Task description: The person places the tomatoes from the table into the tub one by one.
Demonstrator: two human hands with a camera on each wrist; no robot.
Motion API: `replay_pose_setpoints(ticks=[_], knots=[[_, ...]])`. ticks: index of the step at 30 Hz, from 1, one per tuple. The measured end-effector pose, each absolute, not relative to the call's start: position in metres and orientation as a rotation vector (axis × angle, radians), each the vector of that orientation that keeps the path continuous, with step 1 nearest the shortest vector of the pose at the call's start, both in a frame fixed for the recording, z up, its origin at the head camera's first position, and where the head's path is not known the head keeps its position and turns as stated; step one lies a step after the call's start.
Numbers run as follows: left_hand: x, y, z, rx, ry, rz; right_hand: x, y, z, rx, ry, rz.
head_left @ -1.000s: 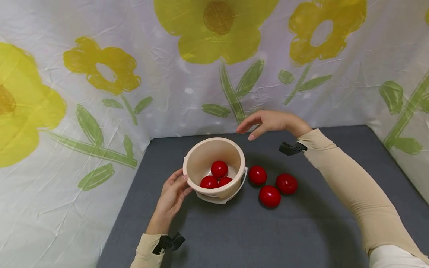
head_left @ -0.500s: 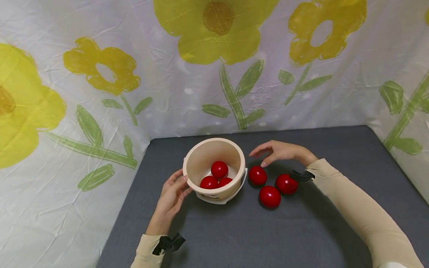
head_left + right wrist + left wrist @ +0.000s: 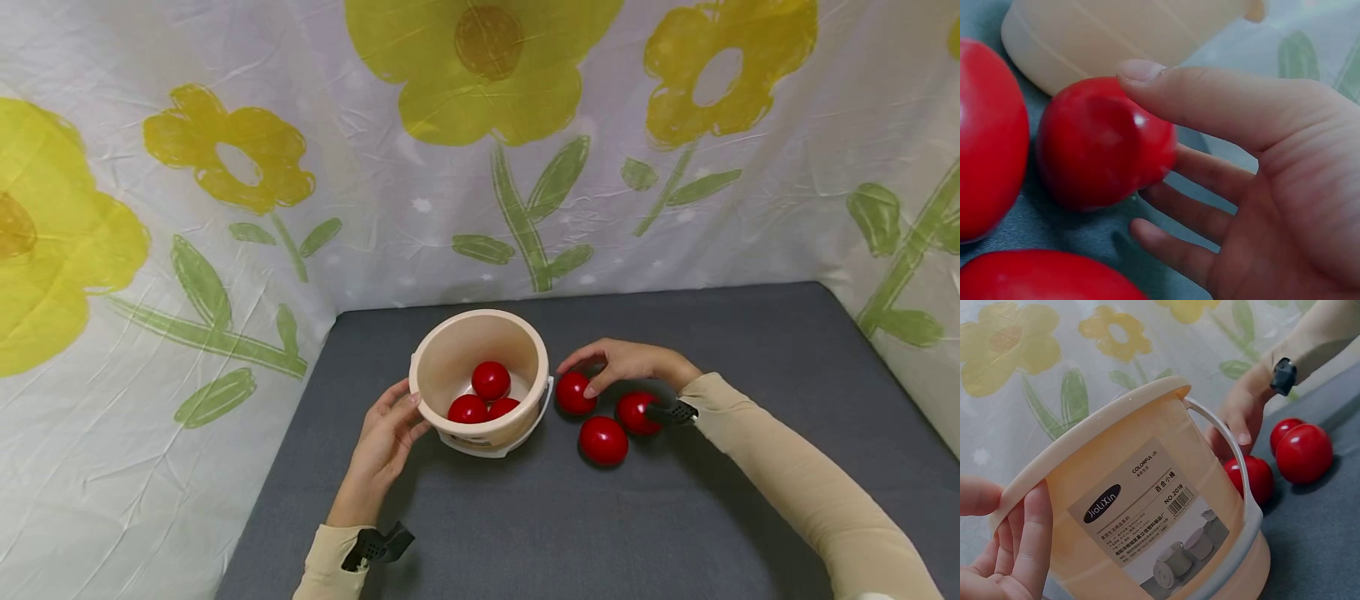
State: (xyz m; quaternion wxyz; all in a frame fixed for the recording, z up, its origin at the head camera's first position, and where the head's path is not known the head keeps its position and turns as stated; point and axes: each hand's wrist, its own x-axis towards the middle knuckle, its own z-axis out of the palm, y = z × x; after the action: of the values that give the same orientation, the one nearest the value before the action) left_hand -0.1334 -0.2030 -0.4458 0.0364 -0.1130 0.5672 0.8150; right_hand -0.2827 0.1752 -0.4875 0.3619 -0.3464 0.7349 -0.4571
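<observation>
A cream plastic bucket (image 3: 450, 337) with a white handle leans toward me on the table, and several shiny red balls are about. My left hand (image 3: 385, 437) grips its rim at the left, thumb on the lip and fingers against the outer wall, as the left wrist view also shows. Three red balls (image 3: 491, 380) lie inside. To the bucket's right, my right hand (image 3: 630, 364) holds another red ball (image 3: 574, 395) between thumb and fingers, low at the table. In the right wrist view that ball (image 3: 1091, 144) has a shallow dent, and the thumb lies on its upper side.
Two more red balls, a front one (image 3: 603, 441) and a right one (image 3: 637, 412) partly behind the black wrist camera (image 3: 675, 412), lie by the right hand. A dark grey cloth (image 3: 525, 525) covers the table. A flower-printed curtain (image 3: 390, 217) closes off the back and sides.
My right hand has come down from above the table behind the bucket's right side and taken hold of the nearest red ball. The left hand and bucket have stayed put.
</observation>
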Motion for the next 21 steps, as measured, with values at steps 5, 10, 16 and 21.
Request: replay_pose_setpoints(ticks=[5, 10, 16, 21], knots=[[-0.1334, -0.2033, -0.4464, -0.365, 1.737, 2.502, -0.2807, 0.173, -0.4919, -0.883, 1.909, -1.144], [-0.134, -0.2029, -0.4464, -0.349, 1.74, 2.5, -0.2788, 0.1695, -0.4924, -0.87, 1.909, -1.141], [-0.1338, -0.203, -0.4463, -0.339, 1.753, 2.501, -0.2783, 0.168, -0.4927, -0.872, 1.941, -1.14], [-0.1336, -0.203, -0.4472, -0.341, 1.755, 2.508, -0.2779, 0.1689, -0.4936, -0.884, 1.971, -1.128]])
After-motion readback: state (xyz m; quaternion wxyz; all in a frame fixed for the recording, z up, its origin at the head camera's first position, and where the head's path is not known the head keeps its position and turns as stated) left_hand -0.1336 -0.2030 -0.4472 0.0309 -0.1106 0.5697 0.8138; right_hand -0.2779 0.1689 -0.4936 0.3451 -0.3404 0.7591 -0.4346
